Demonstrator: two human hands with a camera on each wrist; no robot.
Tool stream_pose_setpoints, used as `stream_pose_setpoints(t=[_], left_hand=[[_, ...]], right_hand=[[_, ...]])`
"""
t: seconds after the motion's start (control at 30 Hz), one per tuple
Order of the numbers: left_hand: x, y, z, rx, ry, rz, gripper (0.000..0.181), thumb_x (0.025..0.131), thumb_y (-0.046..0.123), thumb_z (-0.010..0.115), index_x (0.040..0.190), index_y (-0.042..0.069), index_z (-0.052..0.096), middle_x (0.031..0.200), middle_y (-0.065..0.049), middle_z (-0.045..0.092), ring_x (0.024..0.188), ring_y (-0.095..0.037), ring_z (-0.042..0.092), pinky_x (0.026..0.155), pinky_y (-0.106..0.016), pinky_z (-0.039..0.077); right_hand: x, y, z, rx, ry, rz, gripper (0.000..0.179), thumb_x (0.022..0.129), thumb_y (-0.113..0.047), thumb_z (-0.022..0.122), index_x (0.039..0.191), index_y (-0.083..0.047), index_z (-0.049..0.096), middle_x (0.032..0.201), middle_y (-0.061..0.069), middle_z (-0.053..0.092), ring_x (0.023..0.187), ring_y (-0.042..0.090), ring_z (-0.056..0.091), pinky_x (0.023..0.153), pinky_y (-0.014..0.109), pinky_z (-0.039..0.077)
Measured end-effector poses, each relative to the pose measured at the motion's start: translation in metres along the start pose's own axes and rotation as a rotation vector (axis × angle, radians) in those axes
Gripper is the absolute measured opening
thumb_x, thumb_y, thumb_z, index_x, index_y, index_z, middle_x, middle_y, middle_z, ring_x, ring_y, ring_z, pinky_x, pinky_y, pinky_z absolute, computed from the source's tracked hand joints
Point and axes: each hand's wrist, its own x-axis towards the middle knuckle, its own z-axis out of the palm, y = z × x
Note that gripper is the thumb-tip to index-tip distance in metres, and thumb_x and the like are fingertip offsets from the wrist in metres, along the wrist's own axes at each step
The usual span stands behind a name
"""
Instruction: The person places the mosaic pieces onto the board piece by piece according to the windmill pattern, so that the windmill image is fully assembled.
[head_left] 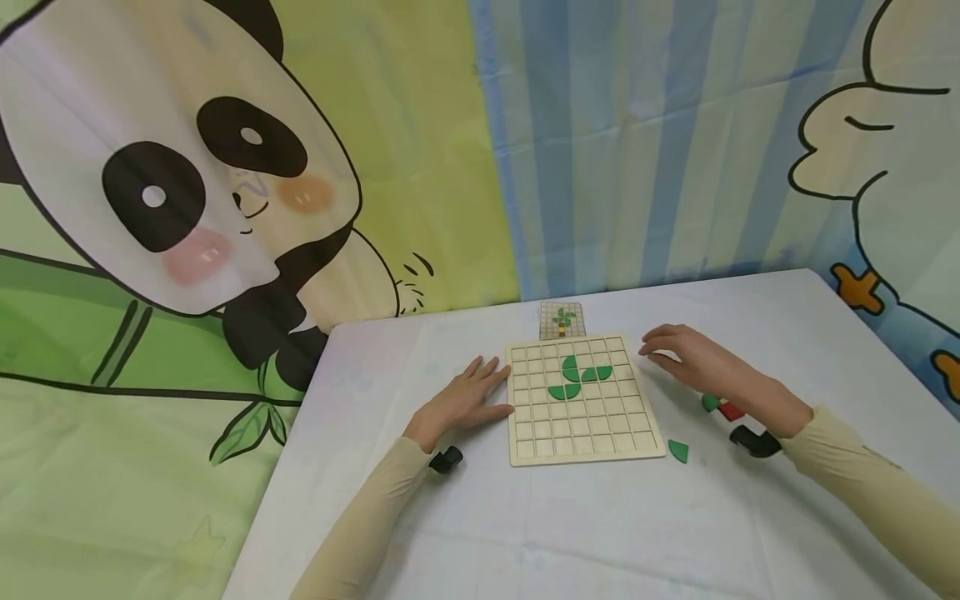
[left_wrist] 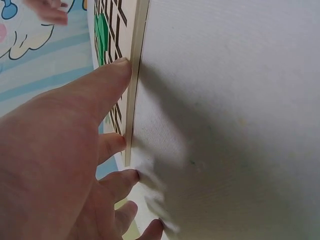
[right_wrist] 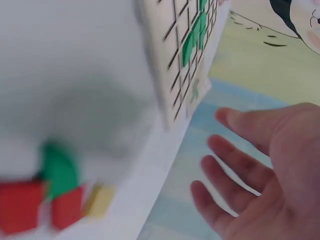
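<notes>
A square wooden grid board [head_left: 585, 425] lies on the white table. Several green quarter-round pieces [head_left: 572, 374] sit in its cells, above and left of the middle. My left hand [head_left: 461, 400] rests at the board's left edge; in the left wrist view the thumb [left_wrist: 112, 75] touches the rim and the fingers are spread. Off the board's upper right side, my right hand [head_left: 693, 358] hovers over the table with fingers loosely bent and nothing between them. Beneath the right wrist lie a green piece [head_left: 709, 402] and a red piece [head_left: 731, 410], partly hidden by the arm.
A small pattern card [head_left: 551, 321] with a green figure and a yellow mark lies behind the board. One loose green quarter piece [head_left: 678, 451] is near the board's lower right corner. In the right wrist view, red blocks [right_wrist: 20, 207] and a yellow block [right_wrist: 100, 201] show.
</notes>
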Motion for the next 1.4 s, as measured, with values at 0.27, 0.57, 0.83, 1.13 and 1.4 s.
stream_pose_setpoints(t=[0.27, 0.57, 0.83, 1.13, 1.4], left_hand=[[-0.002, 0.002, 0.001, 0.001, -0.005, -0.008, 0.081, 0.097, 0.064, 0.051, 0.162, 0.027, 0.022, 0.170, -0.004, 0.015, 0.158, -0.030, 0.004, 0.125, -0.052, 0.020], [-0.003, 0.001, 0.000, 0.017, 0.006, -0.012, 0.081, 0.097, 0.065, 0.050, 0.162, 0.027, 0.022, 0.170, -0.004, 0.015, 0.158, -0.030, 0.004, 0.125, -0.053, 0.021], [-0.004, 0.001, 0.000, 0.000, 0.005, -0.004, 0.080, 0.097, 0.063, 0.051, 0.162, 0.026, 0.022, 0.170, -0.005, 0.015, 0.158, -0.030, 0.004, 0.125, -0.053, 0.020], [-0.003, 0.002, -0.001, 0.001, -0.005, 0.006, 0.081, 0.097, 0.065, 0.049, 0.162, 0.026, 0.020, 0.170, -0.006, 0.014, 0.158, -0.031, 0.003, 0.125, -0.054, 0.020], [-0.002, -0.001, 0.001, 0.011, -0.003, 0.000, 0.081, 0.097, 0.066, 0.048, 0.162, 0.027, 0.019, 0.170, -0.004, 0.013, 0.158, -0.030, 0.002, 0.125, -0.055, 0.021]], right_hand=[[-0.065, 0.027, -0.001, -0.162, -0.091, 0.144, 0.009, 0.085, -0.013, 0.080, 0.094, -0.013, 0.078, 0.120, 0.020, 0.065, 0.112, 0.043, 0.058, 0.093, 0.060, 0.052], [-0.075, 0.025, 0.021, -0.231, 0.112, -0.005, 0.024, 0.078, -0.007, 0.084, 0.101, -0.007, 0.079, 0.121, 0.018, 0.066, 0.115, 0.040, 0.056, 0.091, 0.060, 0.052], [-0.049, 0.021, 0.028, -0.204, 0.127, -0.049, 0.027, 0.082, 0.000, 0.078, 0.107, -0.010, 0.074, 0.123, 0.020, 0.064, 0.115, 0.042, 0.057, 0.092, 0.061, 0.051], [-0.039, 0.027, 0.022, -0.137, 0.000, -0.034, 0.026, 0.086, -0.003, 0.076, 0.110, -0.012, 0.073, 0.126, 0.020, 0.061, 0.119, 0.042, 0.054, 0.098, 0.060, 0.048], [-0.038, 0.028, 0.024, -0.148, 0.030, -0.021, 0.023, 0.085, -0.011, 0.080, 0.106, -0.008, 0.072, 0.123, 0.015, 0.063, 0.117, 0.038, 0.056, 0.097, 0.056, 0.050]])
